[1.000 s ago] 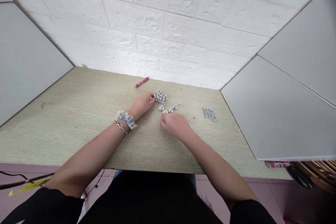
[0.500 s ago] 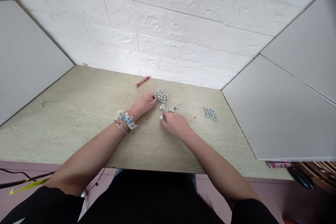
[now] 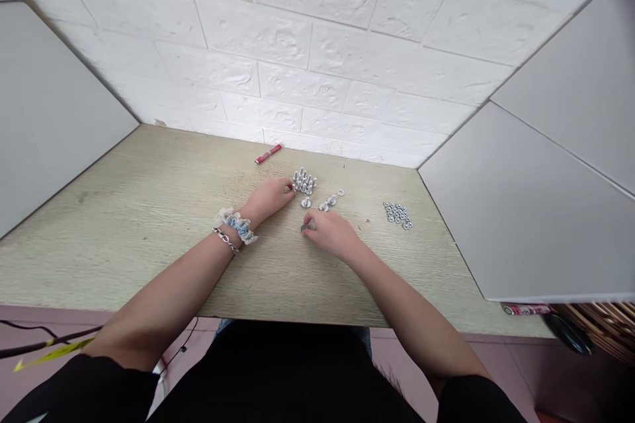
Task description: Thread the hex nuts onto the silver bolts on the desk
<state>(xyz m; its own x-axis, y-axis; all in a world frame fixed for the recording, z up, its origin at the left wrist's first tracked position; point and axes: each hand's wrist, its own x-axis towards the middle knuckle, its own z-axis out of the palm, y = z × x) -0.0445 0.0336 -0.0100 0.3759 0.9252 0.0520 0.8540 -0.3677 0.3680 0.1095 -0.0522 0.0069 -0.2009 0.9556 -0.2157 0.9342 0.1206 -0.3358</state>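
Washer [image 3: 304,229] has come back, away from three washered bolts [image 3: 324,207]; right hand [image 3: 331,235] pinches it at thumb and fingertips. Those bolts stand just beyond that hand; nuts [image 3: 397,214] well to its right on bench [image 3: 248,291]. Left hand [image 3: 269,200] beside clustered bolts [image 3: 304,182], grip unclear.

Can't read any text from where I'm standing. Red marker [image 3: 268,154], far side of the desk [image 3: 149,211]: pale marking on barrel, too small. Red-and-white cylinder [image 3: 526,310], near right: printed-looking marks, illegible too.
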